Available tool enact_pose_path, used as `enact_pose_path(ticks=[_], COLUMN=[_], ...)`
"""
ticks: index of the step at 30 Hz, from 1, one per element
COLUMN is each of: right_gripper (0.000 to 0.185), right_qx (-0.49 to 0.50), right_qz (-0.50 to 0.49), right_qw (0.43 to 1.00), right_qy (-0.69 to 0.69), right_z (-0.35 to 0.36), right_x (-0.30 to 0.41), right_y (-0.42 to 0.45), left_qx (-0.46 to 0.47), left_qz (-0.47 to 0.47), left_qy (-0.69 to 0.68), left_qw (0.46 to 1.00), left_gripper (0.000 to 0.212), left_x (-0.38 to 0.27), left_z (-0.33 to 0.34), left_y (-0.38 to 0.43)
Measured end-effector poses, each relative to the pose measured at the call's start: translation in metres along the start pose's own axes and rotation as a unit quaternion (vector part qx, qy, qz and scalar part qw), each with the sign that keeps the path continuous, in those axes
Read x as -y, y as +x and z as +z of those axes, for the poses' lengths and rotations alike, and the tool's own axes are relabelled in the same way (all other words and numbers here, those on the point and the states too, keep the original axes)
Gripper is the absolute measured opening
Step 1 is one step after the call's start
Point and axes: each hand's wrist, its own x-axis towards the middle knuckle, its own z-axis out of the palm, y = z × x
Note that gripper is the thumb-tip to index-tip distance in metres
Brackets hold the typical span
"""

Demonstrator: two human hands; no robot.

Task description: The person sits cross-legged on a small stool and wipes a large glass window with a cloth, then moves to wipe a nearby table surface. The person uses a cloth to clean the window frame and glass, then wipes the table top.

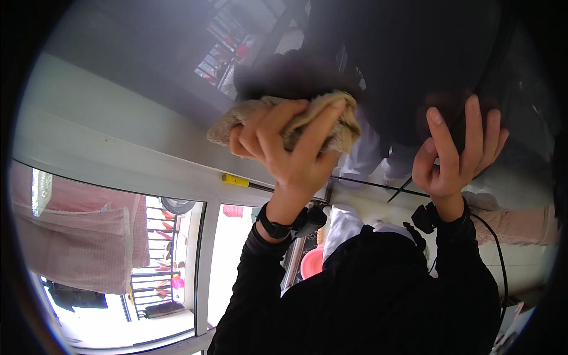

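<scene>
My left hand (293,146) is spread over a bunched brown cloth (248,113), its fingers curled round the folds. The cloth lies against a dark, glossy, reflective panel (395,53). To the right, my right hand (457,155) holds nothing; its fingers are apart and slightly bent, close to the same panel. Whether its fingertips touch the surface I cannot tell. A black band with a small device sits on each wrist.
A yellow-handled tool (235,179) lies along the pale ledge below my left hand. Windows at the lower left show hanging pink cloths (84,248) and a railing. A pink basin (313,262) stands low beside me. A black cable (501,262) hangs by my right arm.
</scene>
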Motion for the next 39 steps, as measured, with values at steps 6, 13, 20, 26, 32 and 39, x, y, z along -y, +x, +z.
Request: enact_pose_path(ticks=[6, 13, 20, 26, 32, 39], right_gripper=[0.040, 0.042, 0.036, 0.038, 0.041, 0.035], right_qx=[-0.004, -0.015, 0.010, -0.010, -0.003, 0.040], right_qz=[0.028, 0.030, 0.013, 0.026, 0.044, 0.016], right_qw=[0.999, 0.999, 1.000, 1.000, 0.999, 0.999], right_qy=[-0.018, -0.018, -0.017, 0.005, 0.004, 0.006], right_z=[0.001, 0.003, -0.002, 0.003, 0.003, -0.002], right_x=[0.001, 0.000, 0.001, 0.000, 0.004, 0.005], right_y=[-0.003, -0.005, -0.003, -0.002, -0.004, 0.001], left_qx=[-0.002, 0.003, -0.053, 0.017, -0.043, -0.031], left_qz=[-0.006, 0.013, -0.036, -0.008, -0.045, -0.064], left_qy=[0.009, 0.011, 0.008, 0.018, -0.016, 0.021], left_qw=[1.000, 1.000, 0.998, 1.000, 0.998, 0.997], left_gripper=[0.030, 0.035, 0.043, 0.040, 0.042, 0.045], left_x=[0.007, 0.001, 0.001, 0.002, 0.000, -0.003], left_z=[0.001, 0.001, 0.013, 0.003, 0.014, 0.009], left_y=[-0.005, -0.007, -0.005, -0.004, -0.008, 0.001])
